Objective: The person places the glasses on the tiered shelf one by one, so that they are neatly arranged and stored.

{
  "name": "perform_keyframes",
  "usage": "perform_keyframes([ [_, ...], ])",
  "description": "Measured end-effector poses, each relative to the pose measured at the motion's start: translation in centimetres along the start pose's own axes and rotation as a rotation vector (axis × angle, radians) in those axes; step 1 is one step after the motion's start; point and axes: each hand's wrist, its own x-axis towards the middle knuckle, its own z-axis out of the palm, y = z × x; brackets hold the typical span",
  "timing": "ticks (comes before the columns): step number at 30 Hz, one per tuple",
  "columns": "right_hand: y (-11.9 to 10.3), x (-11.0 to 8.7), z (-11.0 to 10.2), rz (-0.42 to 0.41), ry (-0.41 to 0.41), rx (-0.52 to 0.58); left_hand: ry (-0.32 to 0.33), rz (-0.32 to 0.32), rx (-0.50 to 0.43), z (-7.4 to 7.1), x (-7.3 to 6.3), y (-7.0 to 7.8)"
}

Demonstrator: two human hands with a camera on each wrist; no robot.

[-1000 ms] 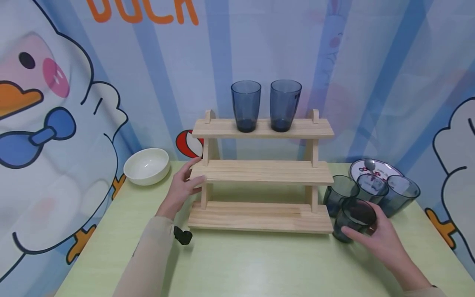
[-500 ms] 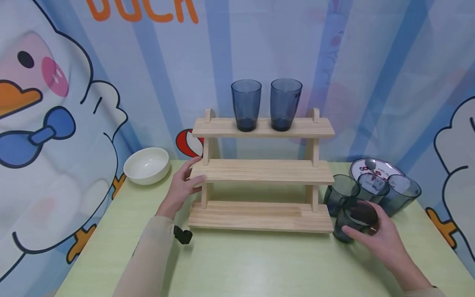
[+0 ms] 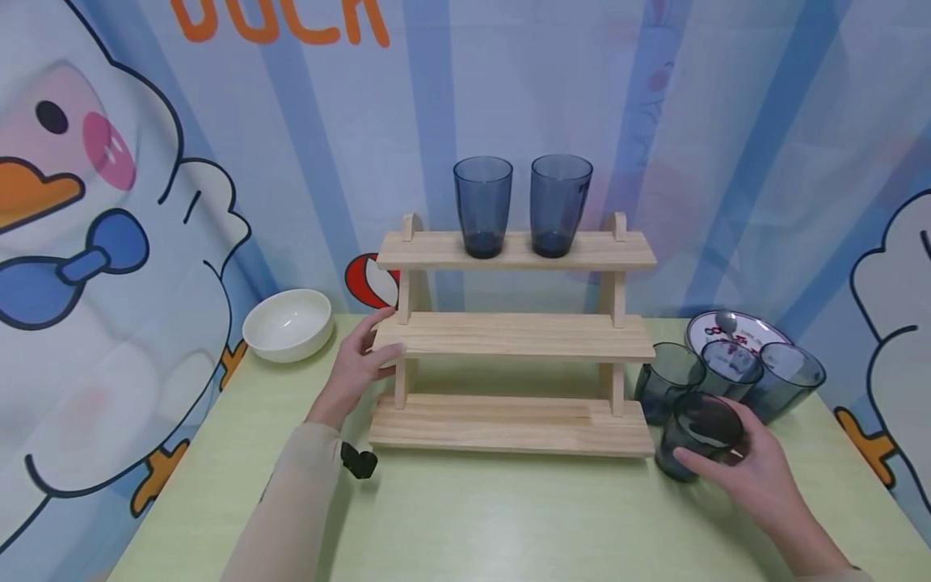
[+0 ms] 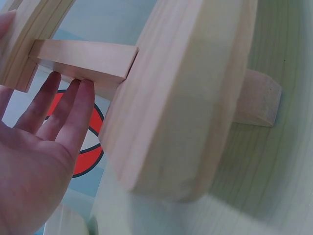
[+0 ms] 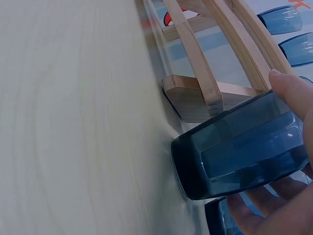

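Observation:
My right hand (image 3: 764, 469) grips a dark blue-grey drinking glass (image 3: 698, 436), thumb on the near side and fingers around the far side. In the right wrist view this glass (image 5: 239, 147) has its base close to the table. My left hand (image 3: 356, 368) holds the left end of a three-tier wooden display rack (image 3: 512, 335), at the middle tier. In the left wrist view its fingertips (image 4: 85, 88) touch the side upright (image 4: 83, 58). On the top tier stand two upright blue glasses, a left one (image 3: 483, 206) and a right one (image 3: 559, 206).
Beside the rack's right end stand three more glasses: a near one (image 3: 665, 384), a middle one (image 3: 730, 368) and a right one (image 3: 785, 384). Behind them is a patterned plate (image 3: 764, 331) with a metal spoon (image 3: 725, 323). A white bowl (image 3: 287, 326) sits at the back left.
The glass in my right hand has shifted very slightly toward me and to the right. My left hand and the rack have not visibly moved.

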Motion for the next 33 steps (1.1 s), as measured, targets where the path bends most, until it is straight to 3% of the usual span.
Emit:
perform_keyframes([
  [8, -0.9, -0.9, -0.9, 0.027, -0.002, -0.002, 0.004, -0.001, -0.003, 0.1, -0.2, 0.1],
  [21, -5.4, -1.5, -3.0, -0.205, 0.025, 0.140, 0.001, -0.004, -0.005, 0.2, -0.2, 0.2],
  [26, -7.8, -0.7, -2.6, -0.251, 0.000, 0.180, 0.002, -0.002, -0.002, 0.1, -0.3, 0.3],
  [33, -10.5, 1.0, -1.0, -0.306, -0.079, 0.327, -0.006, 0.004, -0.004, 0.1, -0.2, 0.0],
])
